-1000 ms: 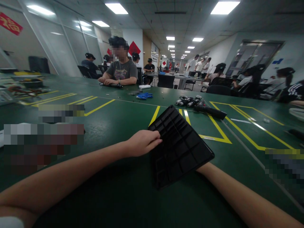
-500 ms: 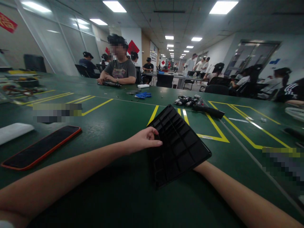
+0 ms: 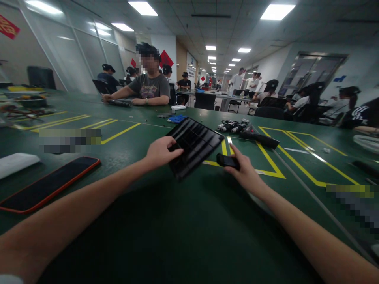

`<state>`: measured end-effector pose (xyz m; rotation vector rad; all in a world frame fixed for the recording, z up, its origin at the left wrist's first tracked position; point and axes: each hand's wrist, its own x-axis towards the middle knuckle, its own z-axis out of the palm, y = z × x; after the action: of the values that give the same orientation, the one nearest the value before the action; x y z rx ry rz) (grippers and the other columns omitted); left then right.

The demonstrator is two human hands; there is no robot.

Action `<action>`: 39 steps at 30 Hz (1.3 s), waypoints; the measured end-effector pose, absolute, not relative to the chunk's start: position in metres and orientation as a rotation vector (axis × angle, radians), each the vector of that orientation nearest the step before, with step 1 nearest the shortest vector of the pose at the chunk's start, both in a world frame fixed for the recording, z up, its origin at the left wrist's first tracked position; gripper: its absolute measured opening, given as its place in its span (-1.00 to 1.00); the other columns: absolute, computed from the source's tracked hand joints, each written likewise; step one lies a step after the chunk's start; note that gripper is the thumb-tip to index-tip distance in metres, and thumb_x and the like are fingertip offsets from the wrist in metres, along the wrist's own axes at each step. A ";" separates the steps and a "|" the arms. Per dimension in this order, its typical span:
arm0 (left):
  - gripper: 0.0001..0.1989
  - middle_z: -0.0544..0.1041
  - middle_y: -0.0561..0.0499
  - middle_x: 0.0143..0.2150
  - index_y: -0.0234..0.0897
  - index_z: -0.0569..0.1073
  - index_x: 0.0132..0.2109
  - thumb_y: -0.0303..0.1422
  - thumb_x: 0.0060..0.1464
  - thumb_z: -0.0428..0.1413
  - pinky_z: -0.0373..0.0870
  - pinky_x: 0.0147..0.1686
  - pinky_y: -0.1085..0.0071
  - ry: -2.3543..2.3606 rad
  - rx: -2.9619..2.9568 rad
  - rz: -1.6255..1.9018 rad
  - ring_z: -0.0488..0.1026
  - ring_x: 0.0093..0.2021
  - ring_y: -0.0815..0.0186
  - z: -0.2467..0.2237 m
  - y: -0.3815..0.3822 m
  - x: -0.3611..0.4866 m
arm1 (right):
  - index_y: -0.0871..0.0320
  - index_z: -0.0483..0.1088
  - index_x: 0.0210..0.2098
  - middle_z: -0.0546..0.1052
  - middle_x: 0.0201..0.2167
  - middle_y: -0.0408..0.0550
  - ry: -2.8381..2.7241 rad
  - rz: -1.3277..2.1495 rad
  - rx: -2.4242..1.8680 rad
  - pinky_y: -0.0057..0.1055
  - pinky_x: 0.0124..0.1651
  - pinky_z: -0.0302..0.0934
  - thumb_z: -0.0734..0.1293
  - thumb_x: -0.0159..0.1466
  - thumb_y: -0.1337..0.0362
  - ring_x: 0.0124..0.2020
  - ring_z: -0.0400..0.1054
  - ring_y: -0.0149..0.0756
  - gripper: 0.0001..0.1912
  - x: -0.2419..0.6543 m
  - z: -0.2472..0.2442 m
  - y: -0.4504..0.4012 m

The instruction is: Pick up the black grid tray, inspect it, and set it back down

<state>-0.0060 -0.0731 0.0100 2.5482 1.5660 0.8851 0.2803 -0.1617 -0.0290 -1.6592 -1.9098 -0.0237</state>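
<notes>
In the head view my left hand (image 3: pixel 161 152) grips the left edge of a thin black gridded panel (image 3: pixel 194 144), thumb across its face. The panel is tilted above the green table, its surface glossy and divided into rectangles. To the right of it, my right hand (image 3: pixel 244 167) is closed round a short black object (image 3: pixel 227 161). That object has a rounded end pointing left; its exact kind is unclear. My right index finger stretches along its top. The object and the panel are apart.
A phone in an orange case (image 3: pixel 50 183) and a white object (image 3: pixel 17 163) lie at left on the table (image 3: pixel 177 236). Black cylindrical gear (image 3: pixel 233 125) and a blue glove (image 3: pixel 177 118) sit farther back. A person (image 3: pixel 151 85) works across the table.
My left hand has moved the panel left and away from me. My right hand, previously hidden behind the panel, now shows to its right with the black object. The person opposite reaches farther left.
</notes>
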 end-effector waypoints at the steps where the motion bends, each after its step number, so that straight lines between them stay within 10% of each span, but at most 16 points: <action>1: -0.62 0.44 -0.06 -0.34 -0.30 0.40 -0.31 -0.04 -0.07 0.03 0.24 -0.39 0.38 1.740 2.482 0.888 0.38 -0.32 0.22 0.013 -0.057 -0.017 | 0.09 -0.10 0.25 0.39 -0.06 0.02 -1.828 -0.024 -1.721 -0.14 0.05 0.13 0.24 0.19 0.23 -0.02 0.20 -0.12 -0.31 0.292 -0.026 -0.158; 14: -0.52 0.48 -0.43 -0.16 -0.50 0.47 -0.35 -0.05 -0.11 0.10 0.29 -0.20 0.02 2.466 2.031 0.467 0.38 -0.06 -0.21 0.012 0.020 -0.117 | 0.47 0.02 0.18 0.33 0.00 0.38 -1.626 -0.310 -2.392 -0.08 0.08 0.03 0.14 0.22 0.15 0.06 0.17 0.15 -0.35 0.392 -0.042 -0.149; 19: -0.61 0.39 -0.33 0.01 -0.57 0.34 0.00 -0.40 0.10 -0.15 0.22 0.01 0.11 2.238 2.238 1.022 0.29 0.07 0.03 0.013 0.009 -0.085 | 0.40 0.10 0.16 0.29 0.06 0.33 -1.664 -0.637 -2.217 0.09 0.10 -0.02 0.17 0.21 0.16 0.12 0.05 0.19 -0.40 0.346 -0.026 -0.153; 24: -0.56 0.47 -0.10 -0.15 -0.40 0.34 0.04 -0.59 0.03 -0.20 0.37 -0.11 0.36 1.576 2.487 0.979 0.42 -0.17 0.30 -0.014 -0.037 -0.013 | 0.20 0.07 0.20 0.25 0.15 0.09 -2.091 -0.087 -1.780 0.01 0.20 -0.01 0.13 0.24 0.12 0.18 0.05 -0.03 -0.43 0.242 -0.013 -0.189; 27: -0.51 0.42 -0.09 0.02 -0.30 0.38 0.01 -0.66 -0.05 -0.17 0.27 0.05 0.29 1.000 2.703 0.677 0.34 0.03 0.29 -0.032 -0.070 0.018 | 0.11 0.06 0.21 0.18 0.21 0.03 -2.370 0.213 -1.528 0.02 0.26 -0.13 0.12 0.26 0.09 0.24 -0.01 -0.07 -0.44 0.198 -0.013 -0.219; 39: -0.68 0.39 -0.21 0.04 -0.42 0.34 0.03 -0.44 0.17 -0.12 0.19 0.10 0.18 0.901 2.930 0.715 0.28 0.09 0.18 -0.026 -0.102 0.024 | 0.12 0.22 0.08 0.38 0.03 -0.03 -2.478 0.149 -1.231 -0.18 0.19 0.06 0.06 0.30 0.22 0.07 0.21 -0.27 -0.61 0.208 -0.008 -0.221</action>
<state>0.0242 -0.1017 -0.0263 2.9301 0.9015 0.7151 0.2076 -0.2206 -0.0082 -1.2305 -2.4777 0.1494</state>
